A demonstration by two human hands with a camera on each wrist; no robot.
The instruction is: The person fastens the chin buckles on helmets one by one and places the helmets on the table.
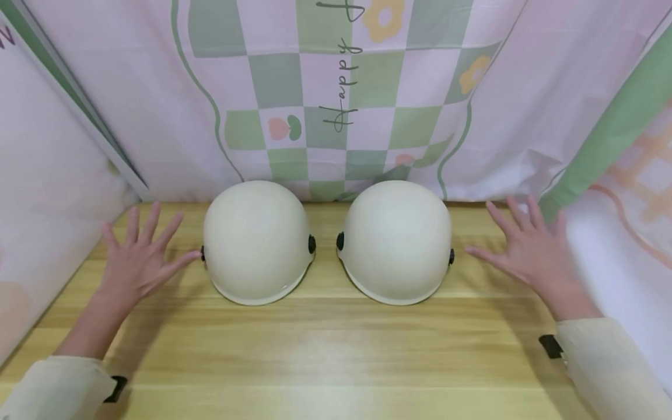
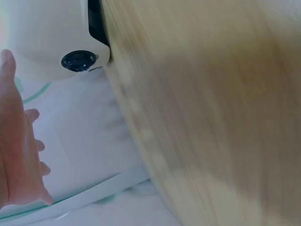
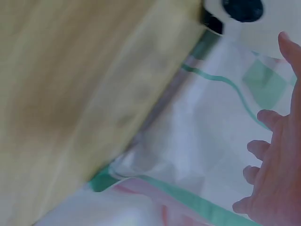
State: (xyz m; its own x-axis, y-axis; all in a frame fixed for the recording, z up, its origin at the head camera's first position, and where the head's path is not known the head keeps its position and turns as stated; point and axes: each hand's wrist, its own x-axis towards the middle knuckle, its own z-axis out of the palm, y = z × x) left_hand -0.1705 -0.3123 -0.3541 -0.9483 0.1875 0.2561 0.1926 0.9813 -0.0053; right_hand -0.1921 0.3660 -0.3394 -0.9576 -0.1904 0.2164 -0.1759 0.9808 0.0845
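Two cream helmets sit side by side on the wooden table, domes up, each with black round fittings at its sides. Beside the left helmet (image 1: 256, 242), my left hand (image 1: 137, 259) is spread wide, its thumb tip close to the black side fitting (image 2: 79, 61); whether they touch I cannot tell. My right hand (image 1: 532, 254) is likewise spread, to the right of the right helmet (image 1: 397, 242), with a small gap between thumb and fitting. Neither hand holds anything. The right wrist view catches that hand (image 3: 282, 155) and a black fitting (image 3: 243, 9) at the top.
Behind the helmets hangs a checked curtain (image 1: 325, 76) with lettering and flowers, reaching the back edge of the table (image 1: 325, 350). Pale fabric walls (image 1: 47, 175) close in at left and right. Black straps show at both cream sleeves (image 1: 63, 385).
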